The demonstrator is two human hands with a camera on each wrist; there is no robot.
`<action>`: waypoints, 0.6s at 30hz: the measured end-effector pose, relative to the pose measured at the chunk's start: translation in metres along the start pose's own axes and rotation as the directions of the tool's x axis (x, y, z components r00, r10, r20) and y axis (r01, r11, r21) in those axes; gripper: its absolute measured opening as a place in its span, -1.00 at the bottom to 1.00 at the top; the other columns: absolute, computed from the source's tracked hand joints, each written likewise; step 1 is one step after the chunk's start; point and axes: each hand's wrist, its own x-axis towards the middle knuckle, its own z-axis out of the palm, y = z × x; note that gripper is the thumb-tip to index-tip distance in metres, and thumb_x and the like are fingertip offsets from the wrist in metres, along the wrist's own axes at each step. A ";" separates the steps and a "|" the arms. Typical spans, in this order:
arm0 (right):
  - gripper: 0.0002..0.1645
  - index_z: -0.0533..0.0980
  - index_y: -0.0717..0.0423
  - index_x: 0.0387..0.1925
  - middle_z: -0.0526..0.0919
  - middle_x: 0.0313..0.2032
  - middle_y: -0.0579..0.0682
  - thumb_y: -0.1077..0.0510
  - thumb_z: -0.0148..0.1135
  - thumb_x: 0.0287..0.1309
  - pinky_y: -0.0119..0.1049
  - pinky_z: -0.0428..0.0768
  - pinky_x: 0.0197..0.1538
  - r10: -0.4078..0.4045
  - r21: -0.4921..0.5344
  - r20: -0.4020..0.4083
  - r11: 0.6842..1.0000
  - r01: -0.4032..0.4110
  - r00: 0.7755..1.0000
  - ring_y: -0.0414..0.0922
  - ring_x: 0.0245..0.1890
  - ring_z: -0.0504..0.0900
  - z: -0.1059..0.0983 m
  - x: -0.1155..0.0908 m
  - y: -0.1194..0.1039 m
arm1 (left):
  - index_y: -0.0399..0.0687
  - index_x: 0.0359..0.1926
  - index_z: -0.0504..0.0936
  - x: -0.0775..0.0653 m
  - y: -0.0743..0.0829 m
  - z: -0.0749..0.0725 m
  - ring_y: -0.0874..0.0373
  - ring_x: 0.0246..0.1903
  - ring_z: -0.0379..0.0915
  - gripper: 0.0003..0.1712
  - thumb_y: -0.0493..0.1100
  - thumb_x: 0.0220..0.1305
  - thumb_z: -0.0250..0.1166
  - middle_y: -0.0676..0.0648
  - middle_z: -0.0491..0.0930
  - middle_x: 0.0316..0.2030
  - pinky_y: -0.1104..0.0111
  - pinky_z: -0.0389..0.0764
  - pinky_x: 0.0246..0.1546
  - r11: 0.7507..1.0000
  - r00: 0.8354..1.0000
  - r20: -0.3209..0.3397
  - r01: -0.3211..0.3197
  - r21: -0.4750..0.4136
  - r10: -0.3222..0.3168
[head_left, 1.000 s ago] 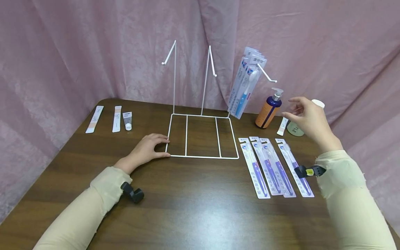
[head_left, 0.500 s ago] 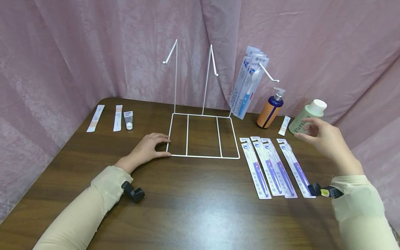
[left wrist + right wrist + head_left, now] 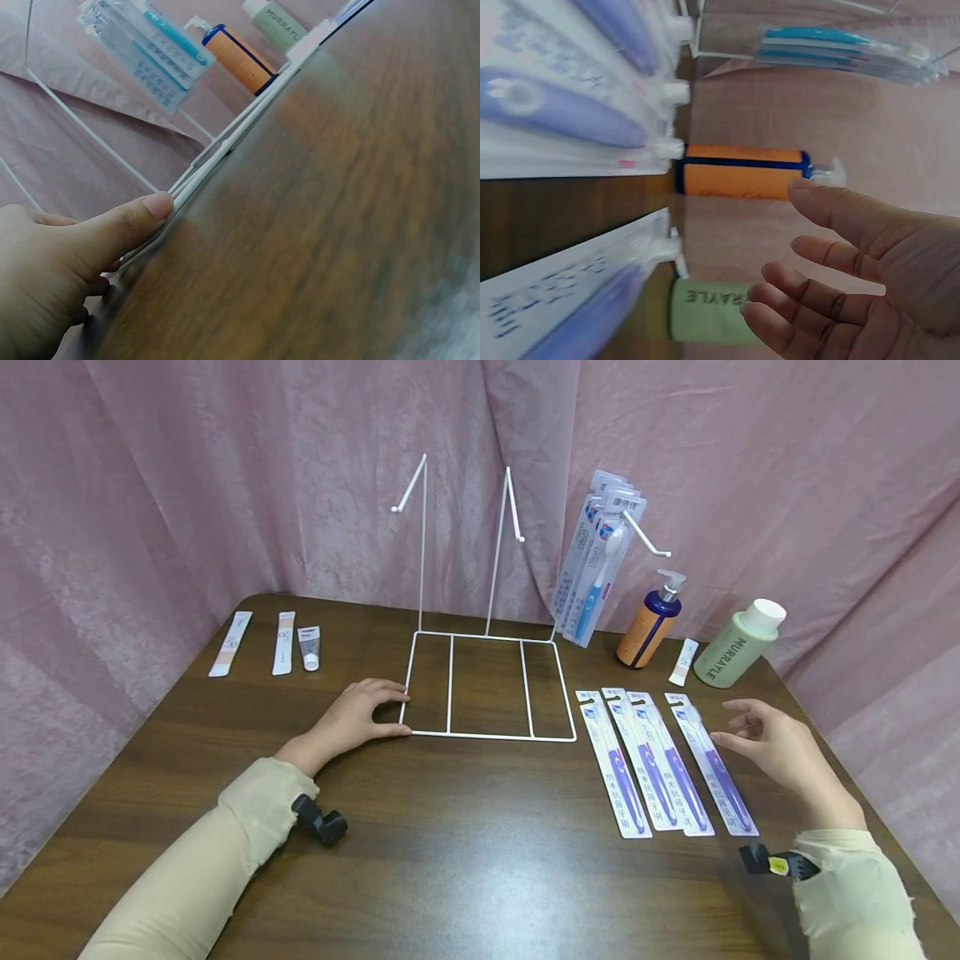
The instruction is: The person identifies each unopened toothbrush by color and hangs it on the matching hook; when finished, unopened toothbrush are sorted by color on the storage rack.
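Note:
My left hand (image 3: 352, 722) holds the front left corner of a white wire display rack (image 3: 491, 737), its thumb lying along the wire in the left wrist view. Packaged toothbrushes with blue handles (image 3: 596, 568) hang on the rack's right hook. Several packaged toothbrushes with purple handles lie flat at the right, the rightmost toothbrush pack (image 3: 712, 764) set a little apart. Just right of that pack hovers my right hand (image 3: 780, 752), fingers loosely bent and nothing in them. The right wrist view shows this hand (image 3: 855, 277) with thumb and fingers spread.
Behind the packs stand an orange pump bottle (image 3: 648, 628) and a green bottle (image 3: 738, 647), with a small sachet (image 3: 683, 662) between them. Two slim sachets and a small tube (image 3: 309, 648) lie at the back left. A pink curtain (image 3: 300, 485) hangs behind the table.
My right hand has come back from beside the green bottle, toward me and down to the rightmost toothbrush pack. My left hand has stayed on the rack's corner.

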 end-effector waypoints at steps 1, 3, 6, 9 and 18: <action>-0.36 0.43 0.29 0.11 0.67 -0.22 0.29 -0.03 0.36 0.12 -0.22 0.48 -0.31 0.008 -0.006 0.009 1.000 -0.008 1.000 0.10 -0.25 0.62 0.002 -0.001 0.002 | -0.12 0.09 0.61 0.000 0.000 0.000 -0.14 0.25 0.34 -0.34 0.15 0.02 0.44 -0.18 0.53 0.18 -0.08 0.24 0.31 1.000 1.000 0.001 0.000 0.000 0.000; -0.35 0.43 0.28 0.11 0.67 -0.24 0.25 -0.05 0.35 0.12 -0.24 0.46 -0.30 0.021 -0.017 0.028 1.000 -0.020 0.999 0.03 -0.28 0.60 0.006 -0.002 0.006 | -0.12 0.09 0.61 0.000 0.000 0.000 -0.15 0.25 0.34 -0.33 0.15 0.02 0.44 -0.18 0.52 0.18 -0.08 0.24 0.31 1.000 1.000 0.002 0.002 0.000 -0.002; -0.35 0.44 0.30 0.10 0.67 -0.26 0.22 -0.03 0.36 0.10 -0.26 0.44 -0.29 0.023 -0.022 0.047 1.000 -0.022 0.999 -0.06 -0.31 0.58 0.011 -0.004 0.011 | -0.12 0.10 0.61 0.000 0.000 0.000 -0.14 0.26 0.33 -0.33 0.16 0.03 0.44 -0.17 0.52 0.19 -0.08 0.23 0.32 1.000 1.000 0.006 0.008 -0.004 -0.008; -0.32 0.42 0.33 0.12 0.68 -0.25 0.23 -0.03 0.36 0.10 -0.22 0.47 -0.29 0.033 -0.017 0.084 0.999 -0.031 0.996 -0.08 -0.33 0.58 0.016 -0.006 0.017 | -0.12 0.10 0.60 0.000 0.001 0.000 -0.14 0.26 0.33 -0.33 0.16 0.03 0.43 -0.17 0.51 0.19 -0.09 0.23 0.32 1.000 1.000 0.010 0.008 -0.004 -0.008; -0.25 0.38 0.38 0.13 0.65 -0.29 0.20 -0.07 0.35 0.09 -0.24 0.47 -0.33 0.080 -0.027 0.180 0.997 -0.076 0.980 -0.13 -0.40 0.54 0.028 -0.010 0.027 | -0.11 0.10 0.61 0.001 0.001 -0.001 -0.14 0.26 0.32 -0.34 0.15 0.04 0.43 -0.17 0.51 0.20 -0.09 0.23 0.32 1.000 1.000 0.014 0.013 -0.011 -0.013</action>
